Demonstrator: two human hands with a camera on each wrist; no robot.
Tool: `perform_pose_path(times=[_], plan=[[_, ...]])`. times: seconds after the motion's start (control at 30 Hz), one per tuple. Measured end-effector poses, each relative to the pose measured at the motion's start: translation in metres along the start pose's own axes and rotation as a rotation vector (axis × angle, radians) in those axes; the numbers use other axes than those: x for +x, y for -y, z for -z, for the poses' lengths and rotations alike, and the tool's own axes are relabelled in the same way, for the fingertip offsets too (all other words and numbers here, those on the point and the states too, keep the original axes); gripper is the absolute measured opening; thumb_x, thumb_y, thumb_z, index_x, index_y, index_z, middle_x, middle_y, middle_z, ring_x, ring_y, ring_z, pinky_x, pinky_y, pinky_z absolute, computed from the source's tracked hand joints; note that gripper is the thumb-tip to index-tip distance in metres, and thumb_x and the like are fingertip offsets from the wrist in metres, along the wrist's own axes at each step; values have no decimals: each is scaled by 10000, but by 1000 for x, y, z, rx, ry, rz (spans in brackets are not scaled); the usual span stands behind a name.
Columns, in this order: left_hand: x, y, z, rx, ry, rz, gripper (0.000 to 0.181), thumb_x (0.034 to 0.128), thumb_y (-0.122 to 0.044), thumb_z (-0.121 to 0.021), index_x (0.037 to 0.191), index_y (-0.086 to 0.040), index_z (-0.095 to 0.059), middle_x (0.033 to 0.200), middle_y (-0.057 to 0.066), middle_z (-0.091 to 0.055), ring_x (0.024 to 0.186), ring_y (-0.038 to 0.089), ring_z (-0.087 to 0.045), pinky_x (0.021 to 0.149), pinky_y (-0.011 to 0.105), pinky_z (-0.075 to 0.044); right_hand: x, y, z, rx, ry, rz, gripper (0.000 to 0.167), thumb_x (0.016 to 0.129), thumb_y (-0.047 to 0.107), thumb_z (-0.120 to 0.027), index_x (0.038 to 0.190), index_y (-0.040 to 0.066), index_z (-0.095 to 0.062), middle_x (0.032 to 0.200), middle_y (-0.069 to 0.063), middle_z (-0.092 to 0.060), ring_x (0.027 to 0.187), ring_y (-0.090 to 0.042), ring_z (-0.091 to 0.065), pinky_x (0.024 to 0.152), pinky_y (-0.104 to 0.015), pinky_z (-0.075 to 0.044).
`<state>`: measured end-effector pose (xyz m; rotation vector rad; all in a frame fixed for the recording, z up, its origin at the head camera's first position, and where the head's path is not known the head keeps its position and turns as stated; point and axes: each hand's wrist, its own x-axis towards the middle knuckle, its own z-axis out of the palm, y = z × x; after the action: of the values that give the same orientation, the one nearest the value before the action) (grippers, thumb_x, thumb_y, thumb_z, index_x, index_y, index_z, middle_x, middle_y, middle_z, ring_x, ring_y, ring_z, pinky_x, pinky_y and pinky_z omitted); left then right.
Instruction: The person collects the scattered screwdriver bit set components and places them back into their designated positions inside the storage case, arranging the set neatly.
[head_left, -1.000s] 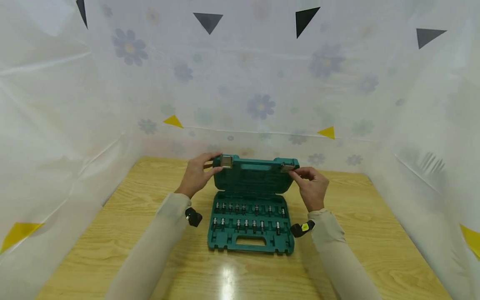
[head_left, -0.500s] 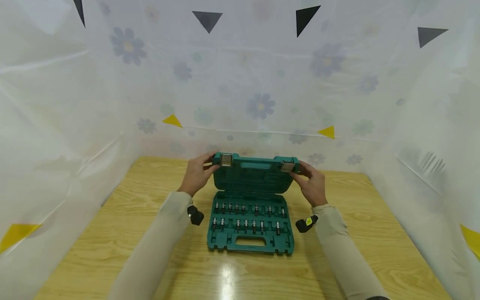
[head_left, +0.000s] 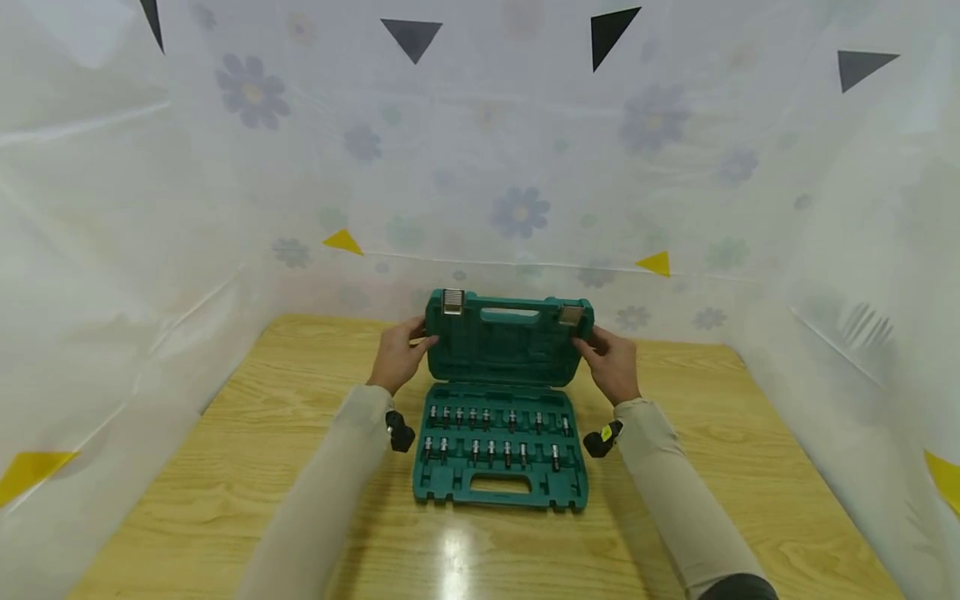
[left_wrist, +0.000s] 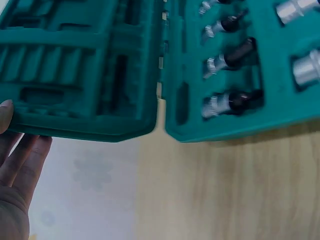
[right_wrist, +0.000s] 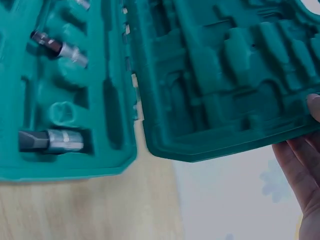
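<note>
A green plastic socket case lies opened out on the table, its lid raised behind its base. Two rows of metal bit sockets sit in the base's slots; some slots hold nothing. My left hand grips the lid's left edge, thumb on the inner face and fingers behind. On the opposite edge my right hand pinches the lid the same way. A metal latch is at the lid's upper left and another latch at its upper right. In the left wrist view, fingers show beneath the lid's edge.
The case stands mid-table on a light wooden tabletop. White sheeting with a flower print hangs behind the table and down both sides. Black wrist cameras are strapped to both wrists.
The lid has tilted further upright, so more of its inner face shows. Both hands have shifted lower along its side edges, and the right hand's thumb has moved off the right latch.
</note>
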<state>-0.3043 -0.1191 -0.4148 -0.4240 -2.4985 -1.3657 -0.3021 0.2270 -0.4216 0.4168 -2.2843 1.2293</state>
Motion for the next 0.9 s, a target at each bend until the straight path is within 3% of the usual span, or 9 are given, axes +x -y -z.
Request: perform_pose_path(times=[0.2,0.4,0.67,0.9], plan=[[-5,16,-4,0,36,71,440,984,-114,-562,1399,6,-482,1363,191,-537,1195,332,-564,931,438,-494,-4,-16,-15,-10,42,-58,332,945,138,-634,1251,7,-638,1095,-209,-687,965,-344,-674,806,-483,-545],[-10,23,-8,14,88,80,490,978,-105,-574,1439,-16,-433,1405,180,-499,1210,339,-552,929,440,-496,-9,-22,-21,5,74,-143,340,948,105,-623,1269,-7,-610,1137,-227,-665,1022,-361,-652,849,-481,-530],[-14,28,-16,-184,191,188,682,965,-70,-586,1539,-76,-219,1533,160,-319,1360,348,-380,1031,456,-410,-7,-26,-28,89,132,-244,492,918,-19,-621,1386,-41,-469,1309,-257,-552,1178,-387,-562,941,-446,-490],[-16,28,-24,-220,155,177,725,954,-39,-590,1542,-45,-166,1514,215,-246,1368,401,-333,1065,502,-352,-4,-31,-35,74,101,-283,488,924,-2,-620,1384,-56,-466,1307,-263,-552,1188,-382,-554,960,-449,-476]])
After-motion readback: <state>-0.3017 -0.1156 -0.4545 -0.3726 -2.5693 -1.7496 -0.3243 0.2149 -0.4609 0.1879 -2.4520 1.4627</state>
